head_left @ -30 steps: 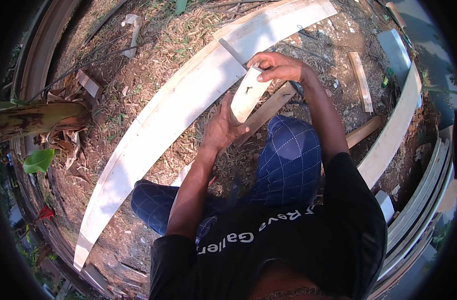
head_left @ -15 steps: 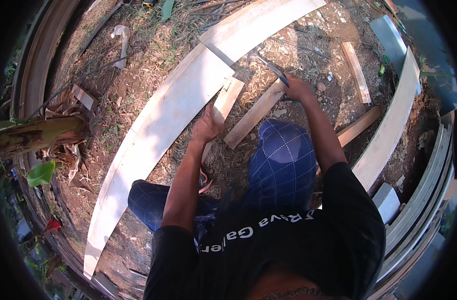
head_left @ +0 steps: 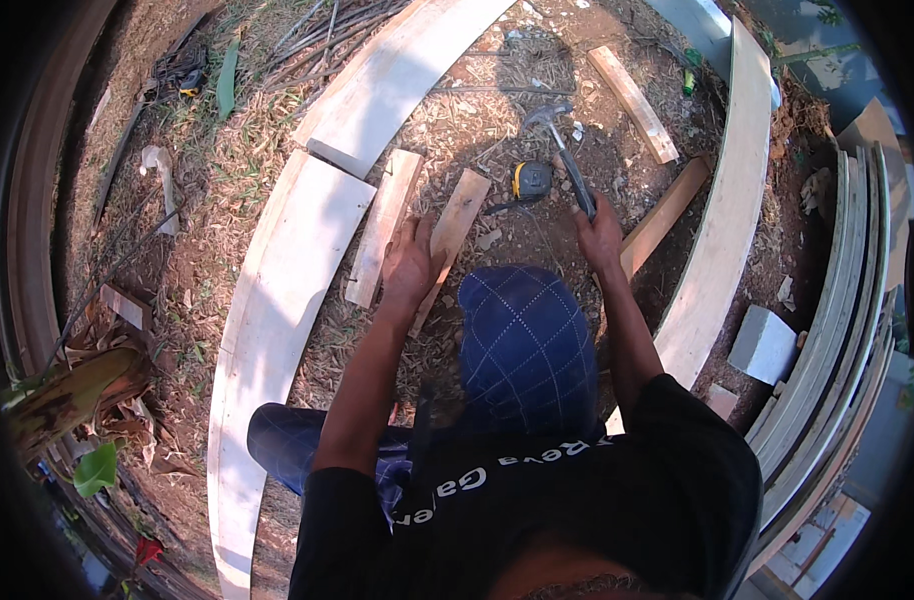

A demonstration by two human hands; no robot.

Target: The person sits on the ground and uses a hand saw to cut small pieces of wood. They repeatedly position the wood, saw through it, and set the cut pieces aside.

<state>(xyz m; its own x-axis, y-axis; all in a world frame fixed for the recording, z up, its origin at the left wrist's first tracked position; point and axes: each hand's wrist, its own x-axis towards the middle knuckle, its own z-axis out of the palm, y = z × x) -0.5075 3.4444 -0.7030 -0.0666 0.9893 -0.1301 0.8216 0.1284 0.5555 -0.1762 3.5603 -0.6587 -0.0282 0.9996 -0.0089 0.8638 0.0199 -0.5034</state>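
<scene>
A person crouches on bare ground strewn with dry grass and wood chips, seen from above their head. The largest thing is a long pale plank (head_left: 267,330) running from the lower left up toward the middle, with a second long plank (head_left: 407,70) overlapping its upper end. Another long pale board (head_left: 722,230) curves down the right side, beside a stack of boards (head_left: 837,330) at the far right edge. Between the planks lie two short wood pieces side by side: one (head_left: 385,225) to the left, and a shorter one (head_left: 457,225) just beside it. The left hand (head_left: 409,265) rests flat, fingers spread, on the lower ends of these two pieces. The right hand (head_left: 599,235) is closed around the handle of a claw hammer (head_left: 567,160), whose metal head points away from the person. A yellow and black tape measure (head_left: 530,180) lies on the ground just left of the hammer handle. Two more short wood strips, one (head_left: 632,90) farther off and one (head_left: 662,215) near the right hand, lie on the dirt.
</scene>
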